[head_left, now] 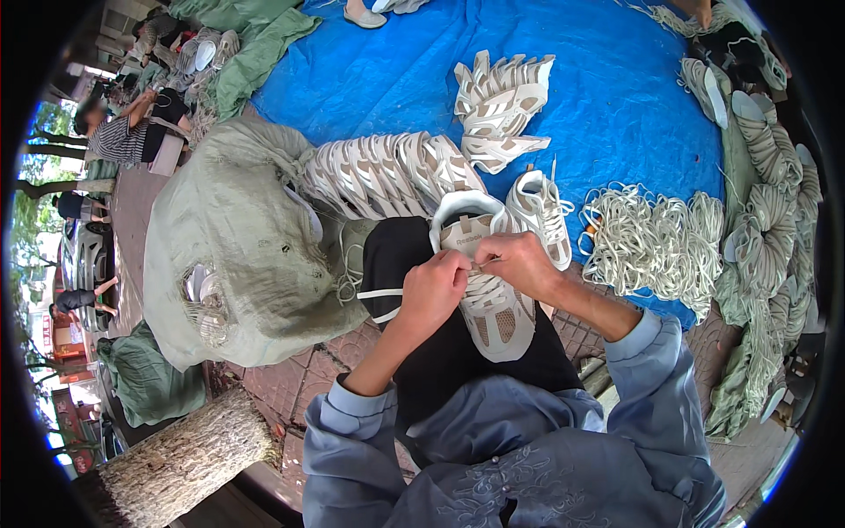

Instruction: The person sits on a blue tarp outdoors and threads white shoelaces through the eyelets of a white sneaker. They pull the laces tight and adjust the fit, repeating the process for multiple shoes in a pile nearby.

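A white and beige sneaker rests on my lap, its toe toward me and its collar facing away. My left hand and my right hand meet over the top of its lacing, just below the tongue. The fingers of both are pinched on the shoelace, which they mostly hide. Lower down, white laces cross the sneaker's front. A second laced sneaker stands just beyond my right hand. A long row of nested shoe uppers lies past my left knee, with more loose uppers farther off.
A blue tarp covers the ground ahead. White laces lie heaped at right. A bulging woven sack stands at left, near a tree trunk. More bundled uppers line the far right. A person in stripes sits at upper left.
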Available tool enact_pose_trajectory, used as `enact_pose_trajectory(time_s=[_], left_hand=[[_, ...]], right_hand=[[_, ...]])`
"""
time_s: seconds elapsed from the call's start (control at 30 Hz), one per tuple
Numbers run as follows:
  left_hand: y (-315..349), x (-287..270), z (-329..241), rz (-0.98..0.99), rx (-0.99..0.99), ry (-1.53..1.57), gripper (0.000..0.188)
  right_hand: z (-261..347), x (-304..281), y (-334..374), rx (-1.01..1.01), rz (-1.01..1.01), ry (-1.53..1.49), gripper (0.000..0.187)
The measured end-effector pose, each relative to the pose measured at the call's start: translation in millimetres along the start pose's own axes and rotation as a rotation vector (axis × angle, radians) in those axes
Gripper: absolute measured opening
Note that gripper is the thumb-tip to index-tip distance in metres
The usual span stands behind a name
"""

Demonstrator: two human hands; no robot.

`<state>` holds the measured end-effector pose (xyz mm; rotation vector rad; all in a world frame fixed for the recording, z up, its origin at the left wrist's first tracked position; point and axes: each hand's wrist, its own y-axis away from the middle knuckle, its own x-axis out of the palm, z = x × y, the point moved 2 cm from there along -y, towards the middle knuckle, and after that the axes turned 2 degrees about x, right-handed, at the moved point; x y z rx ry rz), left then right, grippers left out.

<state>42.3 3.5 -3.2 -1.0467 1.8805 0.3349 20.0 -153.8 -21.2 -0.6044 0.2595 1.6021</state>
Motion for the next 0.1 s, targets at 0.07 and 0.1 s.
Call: enact_pose_trajectory(time_s=[0.07,0.1], left_hand=[[2.8,3.2,-2.9,-0.055,-0.019,-0.034,0.008],[5.2,6.5,-4.9,-0.062,-0.031,-0.093,0.009]], right_hand=[[-0.4,-2.3,1.7,0.014,0.001,-0.036,0.010],[-1.1,-2.8,2.8,0.018,-0.001,-0.037,0.010]])
